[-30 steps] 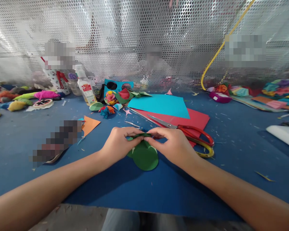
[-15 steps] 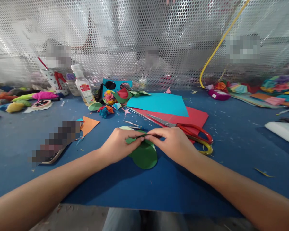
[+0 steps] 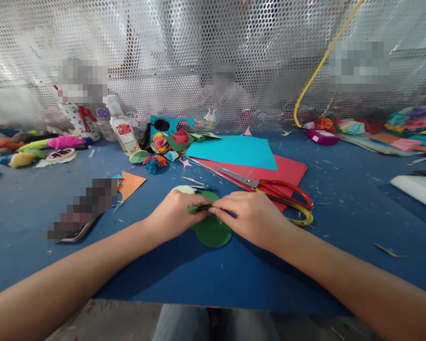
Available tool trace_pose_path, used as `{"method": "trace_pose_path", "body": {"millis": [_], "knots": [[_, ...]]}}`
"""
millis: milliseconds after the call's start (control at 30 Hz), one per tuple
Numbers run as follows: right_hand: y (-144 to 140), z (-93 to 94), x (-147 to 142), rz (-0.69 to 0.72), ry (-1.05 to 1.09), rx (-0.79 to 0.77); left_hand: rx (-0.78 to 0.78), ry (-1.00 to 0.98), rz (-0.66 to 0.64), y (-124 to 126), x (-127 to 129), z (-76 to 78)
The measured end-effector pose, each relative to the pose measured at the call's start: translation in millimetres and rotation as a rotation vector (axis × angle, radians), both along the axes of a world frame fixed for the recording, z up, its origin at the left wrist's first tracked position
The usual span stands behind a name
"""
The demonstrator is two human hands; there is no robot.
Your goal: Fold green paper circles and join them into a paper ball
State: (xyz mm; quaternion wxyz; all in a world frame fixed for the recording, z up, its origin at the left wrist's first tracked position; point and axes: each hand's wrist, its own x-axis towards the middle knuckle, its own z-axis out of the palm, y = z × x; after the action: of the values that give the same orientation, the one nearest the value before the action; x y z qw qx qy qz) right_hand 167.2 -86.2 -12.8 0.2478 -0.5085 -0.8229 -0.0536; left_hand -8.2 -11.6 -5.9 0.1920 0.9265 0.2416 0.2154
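Observation:
Between my two hands is a small folded piece of green paper (image 3: 199, 207), held above the table. My left hand (image 3: 173, 213) pinches it between thumb and fingers. From the other side my right hand (image 3: 252, 215) closes its fingertips on the same piece, partly hiding it. Below them lie dark green paper circles (image 3: 215, 233), overlapping one another. A pale green paper circle (image 3: 184, 189) shows just behind my left hand. Red-handled scissors (image 3: 284, 189) and yellow-handled scissors (image 3: 301, 217) lie behind my right hand.
Blue paper (image 3: 234, 151) and red paper (image 3: 293, 168) lie behind the scissors. A glue bottle (image 3: 123, 128) stands back left. A phone (image 3: 87, 213) and orange paper (image 3: 131, 184) lie left, a white roll (image 3: 417, 192) right. A perforated metal screen (image 3: 184, 57) closes off the back.
My fingers have shifted on the green paper, and its folded edge now shows nearer my left hand. My right hand has moved slightly left and down. Things on the table stay in place.

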Motion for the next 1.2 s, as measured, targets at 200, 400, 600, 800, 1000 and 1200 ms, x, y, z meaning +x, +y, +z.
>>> {"method": "trace_pose_path", "body": {"millis": [200, 400, 600, 800, 1000, 1200], "knots": [[-6, 7.4, -7, -0.044, 0.213, 0.015, -0.198, -0.111, 0.034, -6, 3, 6.4], [0, 13.5, -7, -0.051, 0.751, -0.283, -0.748, -0.403, 0.139, -9, 6, 12.6], [10, 2.3, -7, 0.097, 1.050, -0.551, -0.823, -0.599, 0.071, -1, 7, 7.8], [10, 2.8, -8, 0.134, 1.107, -0.566, -0.787, -0.602, 0.022, 1, 5, 7.3], [12, 1.5, -6, 0.081, 1.027, -0.510, -0.772, -0.568, 0.037, 1, 6, 4.5], [9, 4.5, -3, -0.002, 0.881, -0.404, -0.779, -0.480, 0.057, 0, 4, 4.2]]}}
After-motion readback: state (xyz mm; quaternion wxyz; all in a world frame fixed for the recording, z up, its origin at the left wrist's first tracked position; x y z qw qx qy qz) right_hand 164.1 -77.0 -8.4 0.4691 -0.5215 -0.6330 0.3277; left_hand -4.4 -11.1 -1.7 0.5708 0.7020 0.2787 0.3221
